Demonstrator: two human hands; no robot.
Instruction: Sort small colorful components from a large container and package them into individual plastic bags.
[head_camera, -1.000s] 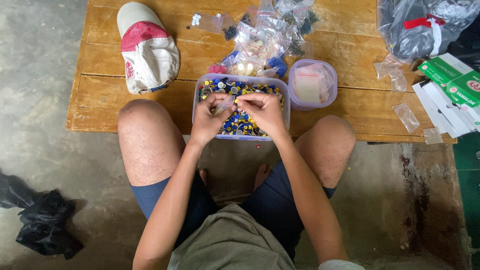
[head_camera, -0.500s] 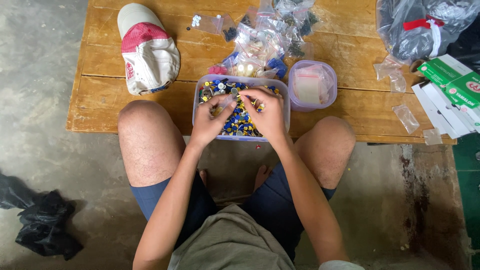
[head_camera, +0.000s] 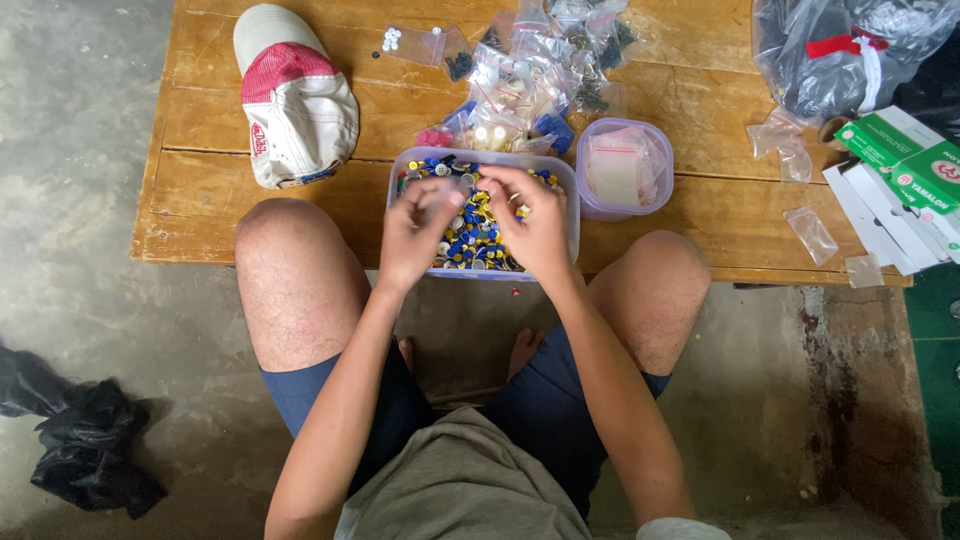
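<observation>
Translucent lilac plastic tub (head_camera: 572, 200), rectangular, sits at the near edge of the low wooden plank table (head_camera: 700, 230), between the person's bare knees. It's full of small blue, yellow and white button-like pieces (head_camera: 470, 240).

Left hand (head_camera: 415, 235) is over the tub's 9 o'clock half, fingers curled in, thumb and fingertips pinched close together over the pieces. Motion blur there; can't tell if a piece is actually between them.

Right hand (head_camera: 535, 225) is over the 3 o'clock half, fingers bent toward the left hand, tips nearly meeting it above the tub's centre. Narrow pinch too; what it holds, if anything, I can't tell.

Around the tub:
- 12 o'clock: heap of small clear zip bags (head_camera: 530, 70) with sorted bits inside, touching the tub's far rim.
- 3 o'clock: round lilac plastic container (head_camera: 660, 160) holding empty clear bags, just beside the tub.
- 10 o'clock: cream and red mesh cap (head_camera: 290, 100), lying crown up.
- 2 o'clock, well apart: large clear plastic bag with a red tie (head_camera: 840, 60), green and white cardboard boxes (head_camera: 915, 165), a few loose clear bags (head_camera: 810, 235).

Black crumpled plastic bag (head_camera: 85, 440) lies on the concrete floor at 8 o'clock.
</observation>
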